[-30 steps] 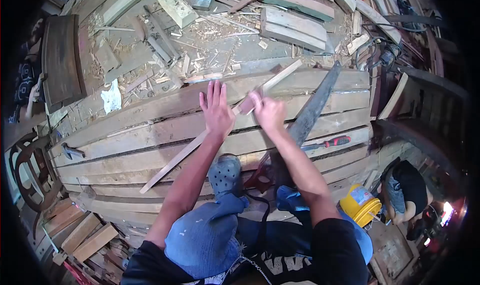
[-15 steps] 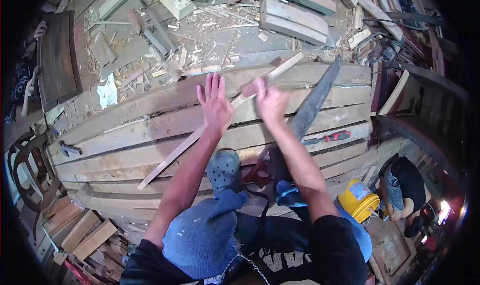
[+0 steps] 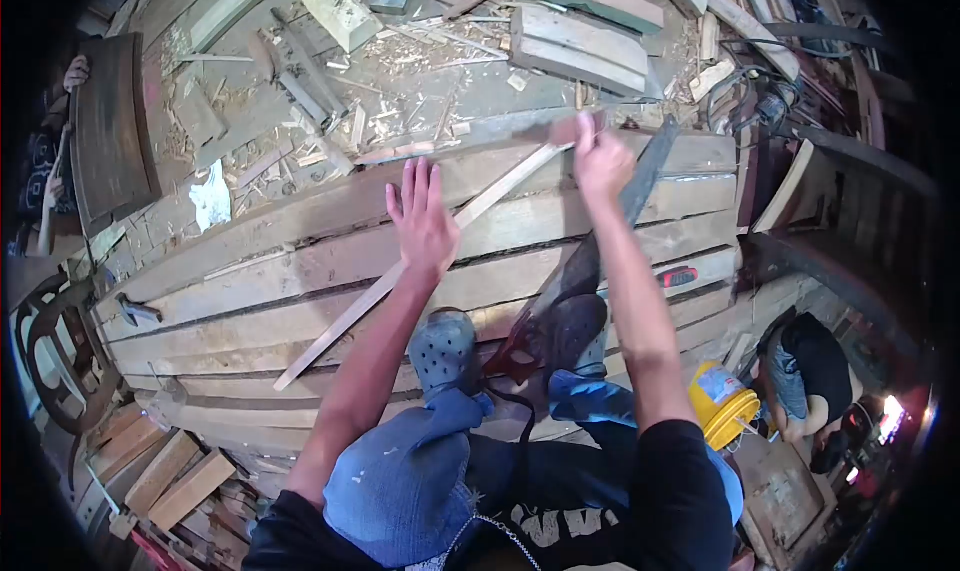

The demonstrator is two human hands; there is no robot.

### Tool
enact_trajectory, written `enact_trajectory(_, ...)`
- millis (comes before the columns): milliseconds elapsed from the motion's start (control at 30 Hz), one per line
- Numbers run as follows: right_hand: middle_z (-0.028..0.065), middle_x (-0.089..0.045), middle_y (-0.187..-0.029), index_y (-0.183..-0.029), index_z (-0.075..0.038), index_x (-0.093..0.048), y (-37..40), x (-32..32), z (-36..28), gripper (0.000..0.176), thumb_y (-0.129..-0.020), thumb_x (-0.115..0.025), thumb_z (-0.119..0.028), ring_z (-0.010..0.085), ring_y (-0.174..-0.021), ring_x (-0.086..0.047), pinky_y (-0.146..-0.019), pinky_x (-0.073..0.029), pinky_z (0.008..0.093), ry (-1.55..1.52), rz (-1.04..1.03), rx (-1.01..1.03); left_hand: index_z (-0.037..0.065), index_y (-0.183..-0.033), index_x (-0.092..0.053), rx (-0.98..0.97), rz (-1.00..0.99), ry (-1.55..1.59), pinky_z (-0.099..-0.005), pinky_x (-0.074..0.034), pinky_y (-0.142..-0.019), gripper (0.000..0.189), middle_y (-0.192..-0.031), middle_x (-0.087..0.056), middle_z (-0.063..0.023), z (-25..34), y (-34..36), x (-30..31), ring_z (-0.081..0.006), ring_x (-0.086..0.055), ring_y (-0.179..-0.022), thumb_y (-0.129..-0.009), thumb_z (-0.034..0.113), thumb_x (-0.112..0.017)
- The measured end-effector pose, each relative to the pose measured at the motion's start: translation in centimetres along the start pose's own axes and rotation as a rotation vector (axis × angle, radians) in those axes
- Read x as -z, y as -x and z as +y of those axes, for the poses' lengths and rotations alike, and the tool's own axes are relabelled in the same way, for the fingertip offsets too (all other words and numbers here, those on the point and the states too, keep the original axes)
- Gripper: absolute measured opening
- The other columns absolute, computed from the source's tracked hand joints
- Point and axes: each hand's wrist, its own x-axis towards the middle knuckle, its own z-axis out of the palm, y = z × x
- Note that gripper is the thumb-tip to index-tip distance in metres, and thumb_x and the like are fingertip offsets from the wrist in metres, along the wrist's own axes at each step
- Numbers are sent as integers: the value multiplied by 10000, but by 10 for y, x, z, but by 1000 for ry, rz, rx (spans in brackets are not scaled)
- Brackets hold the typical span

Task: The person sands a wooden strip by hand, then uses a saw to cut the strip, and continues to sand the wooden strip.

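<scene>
A long thin wooden strip (image 3: 350, 316) lies diagonally across a stack of wide planks (image 3: 250, 271). My left hand (image 3: 422, 221) presses flat on the strip near its middle, fingers spread. My right hand (image 3: 602, 159) is at the strip's far upper end, closed around a small reddish-brown sanding block (image 3: 565, 129) that rests on the wood. A handsaw (image 3: 640, 186) lies on the planks just right of my right arm. My foot in a grey clog (image 3: 446, 349) is braced on the plank stack.
A red-handled tool (image 3: 680, 276) lies on the planks at right. A hammer (image 3: 138, 309) sits at the left end. Offcuts and shavings (image 3: 400, 61) litter the floor beyond. A yellow bucket (image 3: 722, 407) stands at lower right. Another person's hand (image 3: 75, 71) shows at far left.
My right hand has slid the block up along the strip to its far end, arm now extended. My left hand has stayed pressed on the strip.
</scene>
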Motion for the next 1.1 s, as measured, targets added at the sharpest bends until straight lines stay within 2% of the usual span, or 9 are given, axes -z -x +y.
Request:
enact_trajectory(67,242,-596,-583,-651,-13,-691,-3,-5,4,589,-875,-611,-552,423,-541,-611,-528,-475,495,121,79,16,34,-1421,-369,10,-24,-10,-568,-118,-1149,684,-1521,-339,-150,1,3,3,-306,-258,-1446,-762,15,-548)
enact_trajectory(167,232,-608,-594,-627,-34,-673,23,3,-1,559,-867,-624,-537,419,-548,-619,-530,-487,505,118,-108,274,28,-1415,-375,-10,0,-39,-576,-121,-1147,681,-1517,-341,-153,-1,0,-2,-307,-254,-1447,-759,14,-558)
enact_trajectory(333,241,-603,-586,-629,-36,-680,-14,5,7,560,-874,-618,-537,418,-544,-628,-542,-488,526,135,-26,67,33,-1411,-385,8,-27,-28,-575,-120,-1147,668,-1519,-336,-153,0,0,1,-308,-247,-1449,-765,19,-556)
enact_trajectory(467,247,-578,-546,-657,-6,-698,28,10,-4,569,-893,-610,-516,421,-506,-614,-512,-474,530,111,-182,296,42,-1413,-386,-3,-2,-26,-577,-122,-1146,670,-1520,-336,-151,-1,0,-2,-310,-248,-1447,-765,22,-557)
enact_trajectory(633,252,-574,-547,-620,4,-680,11,0,-11,592,-896,-603,-514,426,-498,-601,-518,-474,529,27,-46,-9,35,-1416,-382,11,-29,-30,-578,-123,-1146,669,-1514,-345,-153,-1,2,1,-308,-255,-1444,-769,27,-552)
enact_trajectory(833,250,-576,-543,-581,-6,-660,72,3,-22,593,-859,-639,-529,430,-507,-605,-524,-483,513,-4,-262,273,23,-1397,-416,42,-51,-33,-570,-132,-1147,639,-1504,-361,-161,4,-4,4,-309,-271,-1437,-769,13,-536)
enact_trajectory(933,233,-554,-512,-569,22,-650,41,-4,-19,619,-853,-653,-528,412,-464,-578,-479,-454,493,9,-25,77,21,-1389,-431,54,-54,-11,-569,-144,-1144,627,-1501,-368,-166,3,0,5,-311,-283,-1431,-769,-1,-518)
enact_trajectory(1000,247,-550,-516,-566,32,-640,61,-6,-35,649,-862,-631,-545,414,-465,-577,-475,-452,498,-60,-98,-55,21,-1390,-431,39,-42,-16,-570,-148,-1143,628,-1503,-364,-164,3,-2,3,-311,-285,-1429,-768,0,-520)
enact_trajectory(1100,244,-550,-515,-562,27,-637,105,1,-41,645,-868,-627,-541,426,-487,-591,-494,-469,509,-12,-239,247,26,-1386,-433,16,-19,-23,-575,-139,-1143,638,-1505,-359,-159,2,-5,1,-313,-273,-1435,-758,22,-544)
